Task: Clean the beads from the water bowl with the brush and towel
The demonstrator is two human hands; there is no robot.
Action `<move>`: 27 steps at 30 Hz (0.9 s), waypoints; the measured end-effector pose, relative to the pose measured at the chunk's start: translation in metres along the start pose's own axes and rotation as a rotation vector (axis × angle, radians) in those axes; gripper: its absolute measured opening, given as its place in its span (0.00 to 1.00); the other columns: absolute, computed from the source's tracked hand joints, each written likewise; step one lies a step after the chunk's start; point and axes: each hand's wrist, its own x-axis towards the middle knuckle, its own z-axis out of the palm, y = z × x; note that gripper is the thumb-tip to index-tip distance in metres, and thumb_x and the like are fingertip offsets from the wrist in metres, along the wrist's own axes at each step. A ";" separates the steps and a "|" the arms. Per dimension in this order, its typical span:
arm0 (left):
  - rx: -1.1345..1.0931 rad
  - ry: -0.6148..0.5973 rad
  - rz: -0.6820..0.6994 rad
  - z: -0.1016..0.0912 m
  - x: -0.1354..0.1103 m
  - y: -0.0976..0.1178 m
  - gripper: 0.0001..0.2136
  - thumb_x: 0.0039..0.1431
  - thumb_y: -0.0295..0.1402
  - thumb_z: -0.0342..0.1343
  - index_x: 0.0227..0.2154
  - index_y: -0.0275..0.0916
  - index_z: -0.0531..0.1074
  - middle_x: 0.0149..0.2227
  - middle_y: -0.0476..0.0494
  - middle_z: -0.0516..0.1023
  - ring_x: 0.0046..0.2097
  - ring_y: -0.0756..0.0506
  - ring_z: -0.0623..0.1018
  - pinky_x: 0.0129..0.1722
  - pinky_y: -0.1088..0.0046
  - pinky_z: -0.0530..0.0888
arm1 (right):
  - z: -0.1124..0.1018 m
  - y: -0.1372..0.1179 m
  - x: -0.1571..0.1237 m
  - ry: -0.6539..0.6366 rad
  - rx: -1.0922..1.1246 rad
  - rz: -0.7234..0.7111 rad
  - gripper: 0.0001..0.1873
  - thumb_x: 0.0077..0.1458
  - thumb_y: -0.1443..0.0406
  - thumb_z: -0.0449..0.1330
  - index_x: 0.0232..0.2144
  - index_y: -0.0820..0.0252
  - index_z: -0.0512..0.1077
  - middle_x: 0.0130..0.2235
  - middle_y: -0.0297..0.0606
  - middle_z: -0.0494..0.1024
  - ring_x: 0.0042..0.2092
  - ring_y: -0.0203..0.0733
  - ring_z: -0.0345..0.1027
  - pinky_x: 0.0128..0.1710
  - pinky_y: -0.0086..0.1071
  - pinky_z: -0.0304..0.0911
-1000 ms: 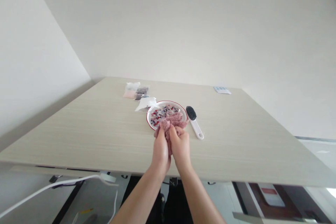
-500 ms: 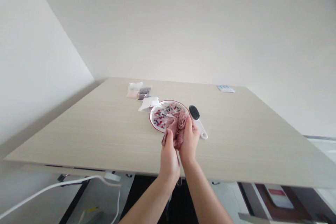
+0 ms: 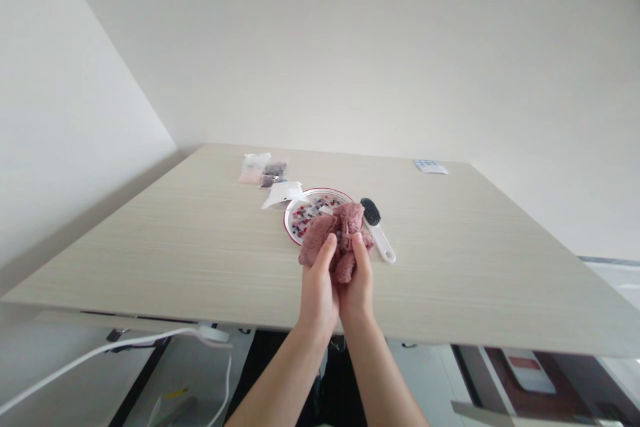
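A crumpled dusty-pink cloth (image 3: 320, 235) is held up between both hands over the near edge of a plate. My left hand (image 3: 319, 283) grips its left side, thumb on top. On its right side my right hand (image 3: 359, 277) is closed the same way, with the fingers of both hands hidden beneath. Red, dark and pale beads (image 3: 305, 213) lie scattered in the white, red-rimmed plate (image 3: 286, 221), which the cloth partly covers. Just right of the cloth rests a brush (image 3: 383, 240) with black bristles and a white handle.
An open white packet (image 3: 283, 193) overlaps the plate's left rim. Behind it lie small bags of dark beads (image 3: 274, 170) and a pale pink bag (image 3: 251, 176). A blue-and-white packet (image 3: 431, 167) is at the table's far right. A white cable (image 3: 110, 349) hangs below the front edge.
The cloth has been turned and opened out wider between my hands. My right hand has drawn back toward me, so both thumbs are now level on top of the cloth.
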 end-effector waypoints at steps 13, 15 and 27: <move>0.347 0.018 0.260 -0.025 0.010 -0.005 0.20 0.46 0.24 0.52 0.44 0.43 0.70 0.50 0.49 0.71 0.54 0.44 0.67 0.52 0.70 0.64 | -0.001 -0.014 0.001 0.128 0.388 0.181 0.17 0.48 0.59 0.48 0.33 0.59 0.73 0.35 0.36 0.78 0.39 0.40 0.70 0.41 0.35 0.64; 0.414 0.043 0.302 -0.030 0.012 -0.006 0.18 0.47 0.25 0.53 0.43 0.43 0.71 0.49 0.49 0.72 0.54 0.44 0.67 0.52 0.70 0.63 | -0.003 -0.014 -0.002 0.098 0.409 0.176 0.18 0.48 0.58 0.48 0.35 0.58 0.73 0.38 0.36 0.78 0.42 0.41 0.69 0.43 0.37 0.63; 0.124 -0.003 0.287 -0.028 0.015 0.017 0.22 0.55 0.48 0.45 0.44 0.38 0.69 0.50 0.39 0.70 0.55 0.40 0.66 0.53 0.60 0.62 | -0.002 -0.012 -0.006 -0.044 0.436 0.190 0.19 0.49 0.56 0.49 0.38 0.54 0.73 0.43 0.33 0.76 0.48 0.41 0.66 0.50 0.40 0.58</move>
